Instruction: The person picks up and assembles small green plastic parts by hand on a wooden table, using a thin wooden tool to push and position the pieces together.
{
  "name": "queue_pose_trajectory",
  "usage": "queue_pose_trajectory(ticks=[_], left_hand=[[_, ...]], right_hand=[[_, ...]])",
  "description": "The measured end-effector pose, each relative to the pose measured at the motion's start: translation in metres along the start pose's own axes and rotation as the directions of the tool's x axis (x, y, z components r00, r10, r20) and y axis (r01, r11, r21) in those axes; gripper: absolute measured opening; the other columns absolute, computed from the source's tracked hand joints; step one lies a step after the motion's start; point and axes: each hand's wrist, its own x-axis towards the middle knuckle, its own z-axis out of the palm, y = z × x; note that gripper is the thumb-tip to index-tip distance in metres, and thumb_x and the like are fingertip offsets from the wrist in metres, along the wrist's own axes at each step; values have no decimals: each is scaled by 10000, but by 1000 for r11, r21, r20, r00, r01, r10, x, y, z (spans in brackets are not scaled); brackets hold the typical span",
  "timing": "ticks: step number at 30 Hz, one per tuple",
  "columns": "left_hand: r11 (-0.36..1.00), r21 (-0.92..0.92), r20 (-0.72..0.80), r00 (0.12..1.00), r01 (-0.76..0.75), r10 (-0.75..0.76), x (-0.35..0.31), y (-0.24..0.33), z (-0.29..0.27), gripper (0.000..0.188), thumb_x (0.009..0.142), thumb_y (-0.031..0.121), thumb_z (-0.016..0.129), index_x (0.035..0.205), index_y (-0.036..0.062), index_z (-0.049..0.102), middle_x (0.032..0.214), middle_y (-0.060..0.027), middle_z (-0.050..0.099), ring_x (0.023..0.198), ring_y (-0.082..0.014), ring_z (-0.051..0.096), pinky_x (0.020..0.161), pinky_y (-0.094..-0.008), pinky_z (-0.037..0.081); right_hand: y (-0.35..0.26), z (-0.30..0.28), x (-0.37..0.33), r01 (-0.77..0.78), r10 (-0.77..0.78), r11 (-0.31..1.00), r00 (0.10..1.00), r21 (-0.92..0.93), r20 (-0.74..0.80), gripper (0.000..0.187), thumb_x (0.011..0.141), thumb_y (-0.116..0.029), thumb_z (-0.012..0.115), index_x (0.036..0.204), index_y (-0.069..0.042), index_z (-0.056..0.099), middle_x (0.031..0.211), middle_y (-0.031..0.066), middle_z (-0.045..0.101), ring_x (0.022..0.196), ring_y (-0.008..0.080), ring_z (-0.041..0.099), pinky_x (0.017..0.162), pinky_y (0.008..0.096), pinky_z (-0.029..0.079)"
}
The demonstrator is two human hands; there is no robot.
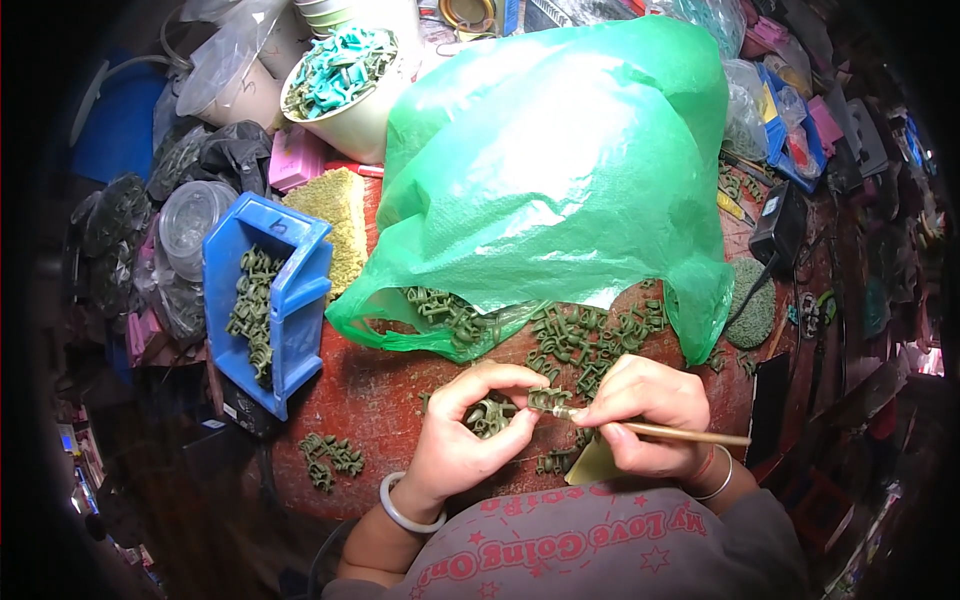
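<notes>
My left hand (478, 425) is closed around several small dark green moulded pieces. One green piece (545, 398) sticks out at its thumb and forefinger tips. My right hand (650, 412) grips a thin brush (690, 434) with a wooden handle, like a pen. The brush's metal collar is at that piece; its very tip is too small to make out. Beyond both hands, a loose heap of similar green pieces (590, 335) lies on the red worn tabletop (385, 400). A pale yellow sheet or pad (594, 462) shows partly beneath my right hand.
A large green plastic bag (560, 180) covers the table's middle, with pieces under its near edge. To the left stand a blue bin (305, 260) holding green pieces and a yellow sponge (335, 220). A white bucket (350, 125) of pieces is behind. Right lies a round green pad (752, 303).
</notes>
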Motion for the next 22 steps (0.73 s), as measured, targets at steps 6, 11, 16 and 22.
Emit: queue_pose_trajectory(ticks=[6, 11, 16, 22], left_hand=[[997, 56, 0, 998, -58, 58, 1, -1, 1, 301, 754, -57, 674, 1045, 20, 690, 896, -68, 666, 809, -142, 633, 766, -277, 503], [973, 203, -18, 993, -110, 116, 3, 4, 3, 297, 745, -66, 671, 1021, 39, 698, 828, -77, 640, 744, -173, 630, 696, -285, 504], [938, 312, -37, 985, -151, 171, 2, 5, 6, 276, 719, -53, 686, 982, 32, 703, 837, -85, 665, 729, -204, 626, 682, -299, 497], [920, 363, -22, 985, -149, 169, 2, 7, 5, 289, 727, -41, 685, 998, 58, 712, 824, -80, 658, 717, -205, 621, 669, -301, 495]], right_hand=[[-1, -1, 2, -18, 18, 1000, 1000, -23, -18, 223, 750, 34, 657, 962, 6, 721, 794, 99, 656, 700, 195, 630, 630, 300, 506], [2, 0, 0, -9, 9, 999, 1000, -42, -5, 208, 756, 22, 662, 955, 4, 718, 795, 103, 659, 696, 205, 630, 634, 304, 509], [-1, 1, 0, -41, 38, 995, 999, -86, -31, 191, 763, -6, 673, 949, -3, 716, 778, 96, 650, 687, 210, 624, 631, 315, 509], [1, 0, 1, -33, 33, 997, 999, -76, 5, 185, 780, -23, 673, 959, -13, 718, 774, 100, 640, 689, 205, 622, 621, 311, 504]])
